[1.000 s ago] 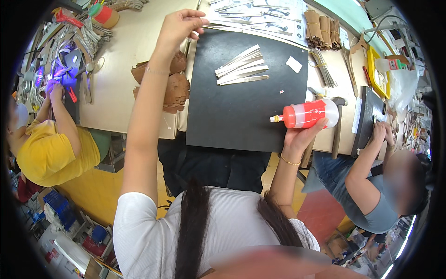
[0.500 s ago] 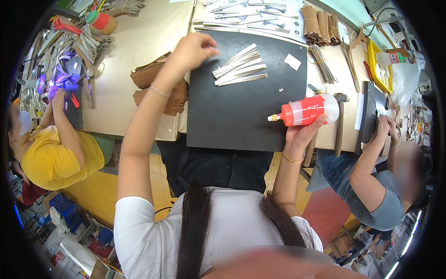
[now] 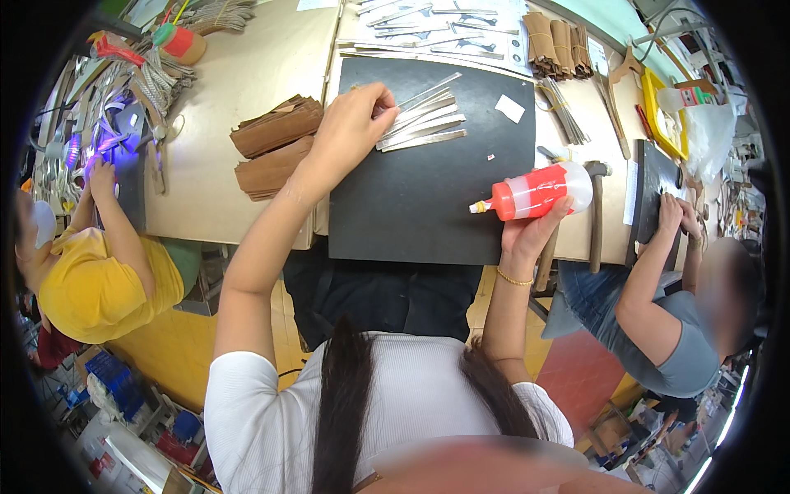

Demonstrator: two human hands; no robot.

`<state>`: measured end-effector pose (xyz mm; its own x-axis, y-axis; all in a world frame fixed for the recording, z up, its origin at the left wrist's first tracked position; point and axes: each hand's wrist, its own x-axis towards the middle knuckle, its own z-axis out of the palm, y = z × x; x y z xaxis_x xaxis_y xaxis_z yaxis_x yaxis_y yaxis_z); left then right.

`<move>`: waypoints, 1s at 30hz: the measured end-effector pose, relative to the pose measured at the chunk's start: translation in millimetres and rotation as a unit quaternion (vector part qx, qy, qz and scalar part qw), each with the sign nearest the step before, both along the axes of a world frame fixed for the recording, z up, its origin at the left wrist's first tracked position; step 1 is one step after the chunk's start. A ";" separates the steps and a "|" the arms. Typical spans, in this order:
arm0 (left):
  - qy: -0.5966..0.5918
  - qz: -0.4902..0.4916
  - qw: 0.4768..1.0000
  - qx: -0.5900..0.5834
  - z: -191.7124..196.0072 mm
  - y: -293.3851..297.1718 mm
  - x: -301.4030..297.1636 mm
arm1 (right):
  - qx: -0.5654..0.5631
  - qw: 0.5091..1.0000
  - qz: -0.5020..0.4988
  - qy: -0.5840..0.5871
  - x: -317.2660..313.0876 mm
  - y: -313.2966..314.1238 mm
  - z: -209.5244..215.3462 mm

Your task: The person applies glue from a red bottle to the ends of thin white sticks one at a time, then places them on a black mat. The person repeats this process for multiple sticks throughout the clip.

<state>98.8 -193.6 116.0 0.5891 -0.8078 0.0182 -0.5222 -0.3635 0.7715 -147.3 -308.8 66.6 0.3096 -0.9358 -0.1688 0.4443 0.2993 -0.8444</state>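
Note:
My left hand [image 3: 355, 123] is over the left part of a black mat [image 3: 411, 206], its thumb and fingers pinched on the near end of a thin pale strip [image 3: 440, 86]. That strip slants away to the upper right. Beside it, several more pale strips [image 3: 428, 130] lie fanned out on the mat. In my right hand [image 3: 533, 235] a squeeze bottle [image 3: 539, 193], clear with red wrapping and a red cap, lies on its side above the mat's right edge. Its nozzle points left.
Brown strip stacks [image 3: 276, 156] lie left of the mat. Beyond it are more pale strips on a printed sheet [image 3: 514, 49] and brown bundles [image 3: 559, 49]. A hammer [image 3: 598, 214] lies at the right. One co-worker in yellow [image 3: 111, 280] sits left, another in grey [image 3: 675, 346] right.
My left hand has come down and nearer, from above the fan to its left end, and now pinches one strip. The bottle stays in my right hand, tipped slightly differently.

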 end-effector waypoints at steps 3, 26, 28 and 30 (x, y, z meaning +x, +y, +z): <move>0.055 -0.019 0.998 -0.035 6.1 24.1 -27.3 | -0.003 0.999 -0.041 -0.001 -0.3 -2.5 1.5; 0.535 0.126 0.834 -0.045 -28.2 88.8 -89.1 | -0.237 0.967 -0.017 0.088 -6.7 0.7 -0.9; 0.544 0.125 0.828 -0.052 -27.8 89.0 -89.4 | -0.233 0.968 -0.015 0.089 -8.4 -0.1 -0.6; 0.551 0.125 0.823 -0.050 -26.8 89.2 -89.6 | -0.239 0.966 -0.016 0.098 -8.9 0.0 -1.4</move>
